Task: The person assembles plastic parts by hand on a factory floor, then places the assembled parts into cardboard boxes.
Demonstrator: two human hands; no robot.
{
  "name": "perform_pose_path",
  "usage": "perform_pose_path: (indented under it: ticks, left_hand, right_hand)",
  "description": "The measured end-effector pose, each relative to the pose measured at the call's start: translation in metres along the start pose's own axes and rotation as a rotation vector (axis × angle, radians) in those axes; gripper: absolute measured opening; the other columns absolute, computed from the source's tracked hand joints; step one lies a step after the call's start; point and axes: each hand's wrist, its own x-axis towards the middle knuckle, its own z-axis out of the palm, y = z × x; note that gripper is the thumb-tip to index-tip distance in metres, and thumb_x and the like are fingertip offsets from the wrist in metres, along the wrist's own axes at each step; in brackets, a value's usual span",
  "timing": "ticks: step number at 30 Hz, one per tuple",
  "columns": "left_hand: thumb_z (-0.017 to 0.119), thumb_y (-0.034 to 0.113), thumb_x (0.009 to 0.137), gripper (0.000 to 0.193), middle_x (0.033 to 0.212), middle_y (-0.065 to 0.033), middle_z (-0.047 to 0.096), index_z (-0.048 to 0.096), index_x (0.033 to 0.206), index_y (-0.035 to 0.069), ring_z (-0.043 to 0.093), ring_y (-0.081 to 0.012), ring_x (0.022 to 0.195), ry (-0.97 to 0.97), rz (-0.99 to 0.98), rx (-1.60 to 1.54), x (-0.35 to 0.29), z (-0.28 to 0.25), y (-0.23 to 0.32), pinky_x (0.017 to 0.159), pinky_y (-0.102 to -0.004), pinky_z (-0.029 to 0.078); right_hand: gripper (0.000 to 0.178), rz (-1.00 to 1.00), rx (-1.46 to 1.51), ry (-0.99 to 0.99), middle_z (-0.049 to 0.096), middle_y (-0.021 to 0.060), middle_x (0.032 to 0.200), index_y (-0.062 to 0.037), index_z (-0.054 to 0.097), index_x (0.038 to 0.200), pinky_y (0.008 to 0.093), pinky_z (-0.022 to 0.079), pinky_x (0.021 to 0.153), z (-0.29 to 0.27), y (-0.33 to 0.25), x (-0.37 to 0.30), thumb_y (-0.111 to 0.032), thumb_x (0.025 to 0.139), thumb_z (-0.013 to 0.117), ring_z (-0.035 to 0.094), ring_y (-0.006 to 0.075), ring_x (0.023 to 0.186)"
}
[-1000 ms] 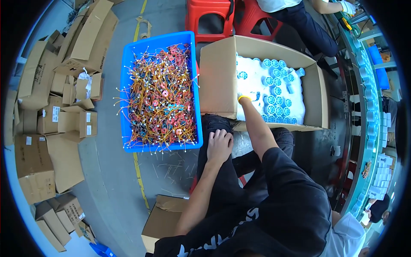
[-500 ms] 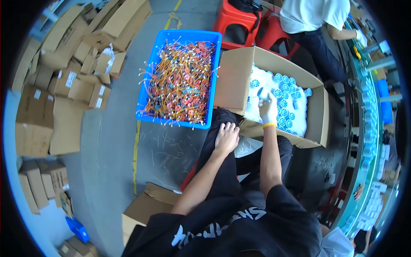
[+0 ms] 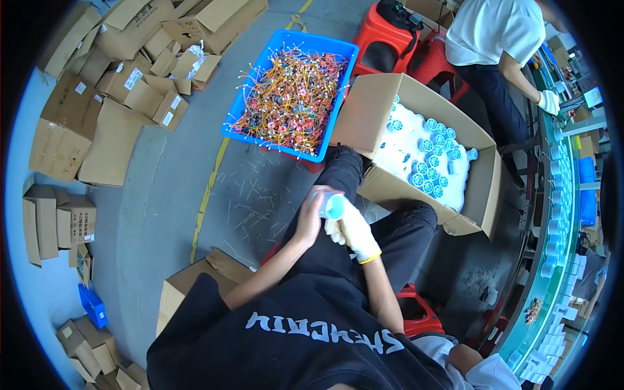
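Note:
Above my lap, a pale blue-white round plastic cup has its open end turned up toward me. My bare left hand wraps round its left side. My right hand, in a white glove with a yellow cuff, closes on the cup's right side with curled fingers; some of the contact is hidden. Beyond my right knee, a large cardboard box holds white bagging and several similar cups. Past my left knee, a blue tray is heaped with wired parts in orange, red and black.
Red stools stand behind the box. At the upper right a person in a white shirt works beside a green conveyor carrying a row of cups. Cardboard boxes pile up on the left. An open carton sits by my left arm.
My right hand has come back from the box to my lap with a cup. My left hand has left my knee and taken hold of it too. The view has shifted.

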Motion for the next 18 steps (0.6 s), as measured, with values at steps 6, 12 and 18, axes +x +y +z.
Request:
perform_pose_path:
  ticks: [6, 12, 18]
  left_hand:
    - [0.047, 0.026, 0.097, 0.024, 0.103, -0.0096, 0.06, 0.054, 0.106, 0.005, 0.061, -0.0206, 0.102, 0.329, -0.026, -0.088, -0.023, -0.065, 0.044, 0.089, -0.0331, 0.048]
    - [0.052, 0.024, 0.094, 0.022, 0.101, -0.0076, 0.06, 0.056, 0.104, 0.005, 0.06, -0.0172, 0.096, 0.394, -0.152, -0.187, -0.043, -0.104, 0.056, 0.085, -0.0308, 0.047]
    - [0.05, 0.025, 0.095, 0.023, 0.099, -0.0076, 0.061, 0.057, 0.104, 0.005, 0.06, -0.0169, 0.095, 0.335, -0.229, -0.311, -0.052, -0.084, 0.041, 0.085, -0.0305, 0.047]
  right_hand:
    - [0.016, -0.222, -0.515, 0.123, 0.065, 0.0068, 0.074, -0.006, 0.061, 0.096, 0.0297, 0.047, 0.052, 0.017, -0.043, 0.08, -0.018, 0.089, 0.067, 0.062, 0.0166, 0.057]
    - [0.022, -0.438, -1.269, 0.344, 0.069, 0.0164, 0.091, -0.0132, 0.062, 0.104, 0.0488, 0.052, 0.075, 0.032, -0.104, 0.208, -0.026, 0.087, 0.058, 0.066, 0.0375, 0.086]
    - [0.02, -0.404, -1.578, 0.23, 0.069, 0.014, 0.091, -0.015, 0.065, 0.1, 0.0487, 0.051, 0.073, 0.048, -0.09, 0.255, -0.03, 0.088, 0.061, 0.066, 0.0365, 0.086]
